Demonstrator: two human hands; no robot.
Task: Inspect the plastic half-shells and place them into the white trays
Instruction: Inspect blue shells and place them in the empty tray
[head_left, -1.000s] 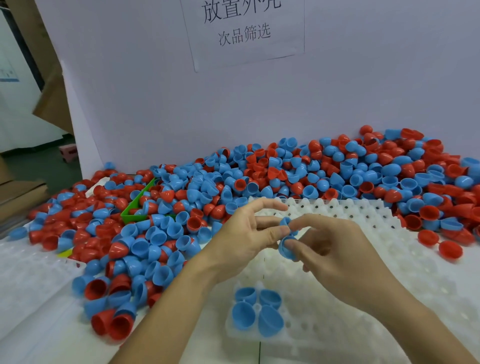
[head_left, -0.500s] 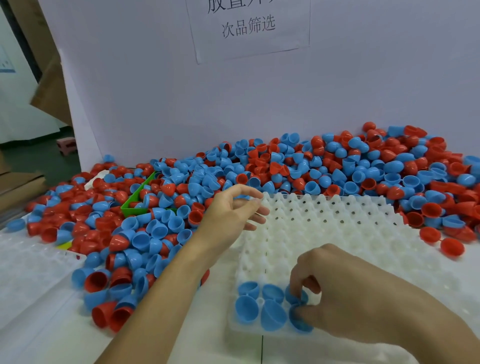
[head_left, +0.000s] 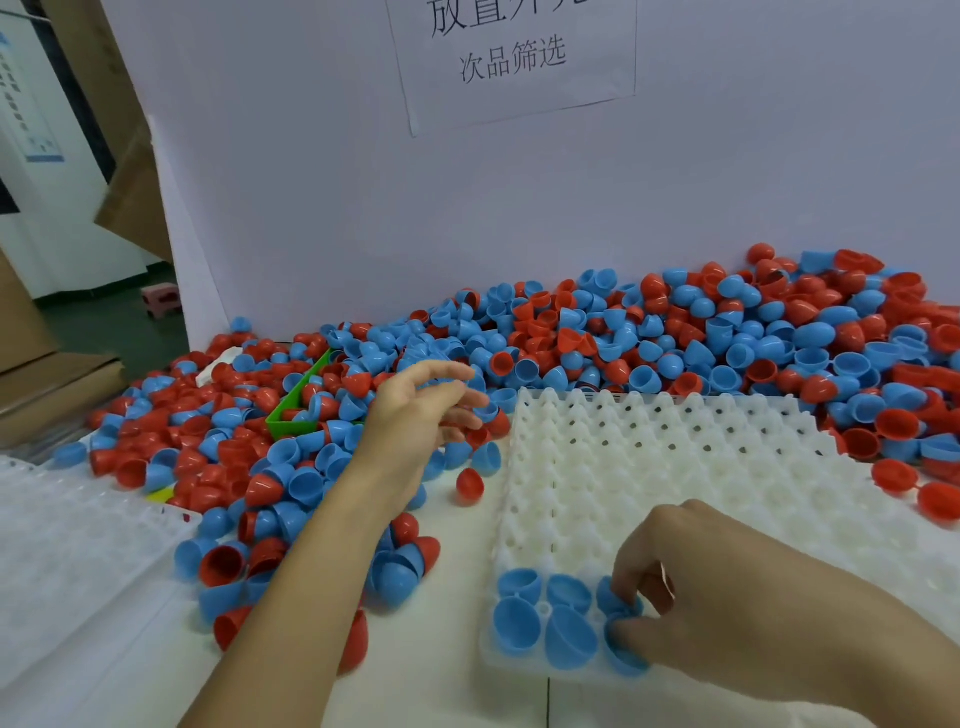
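A big pile of red and blue plastic half-shells lies along the white backboard. In front of it sits a white tray with rows of cups. Several blue half-shells fill its near-left corner. My right hand is at that corner, thumb and fingers pinching a blue half-shell down into the cups of the third column. My left hand hovers over the pile just left of the tray's far corner, fingers loosely spread and holding nothing.
A green bin is half buried in the shells at the left. A second white tray lies at the near left. One red half-shell sits alone beside the tray's left edge. A paper sign hangs on the backboard.
The two hands, together over the tray with a blue shell a second ago, have parted. My right hand carried the shell down to the tray's near-left corner; my left hand reached out over the pile.
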